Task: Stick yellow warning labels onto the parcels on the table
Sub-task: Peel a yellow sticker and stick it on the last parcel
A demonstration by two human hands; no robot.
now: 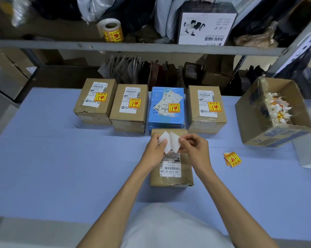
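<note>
Both hands are close together over the near parcel (171,169), which sits mid-table on the blue table (61,158). The left hand (155,146) pinches 1 white sheet (163,142) and the right hand (194,145) pinches a 2nd white sheet (175,143). The 2 sheets meet at their lower edges. Only white sides face the camera, so I can't tell which is sticker and which is backing.

Just beyond is a far row of 4 parcels (129,111), 3 brown plus 1 blue parcel (166,122), each with a yellow warning label (135,103) on top. A couple of loose yellow labels (232,159) lie on the table right of the hands. At the far right is an open cardboard box (258,129) holding crumpled paper scraps (278,108). A label roll (111,30) sits on the shelf (44,43) behind.
</note>
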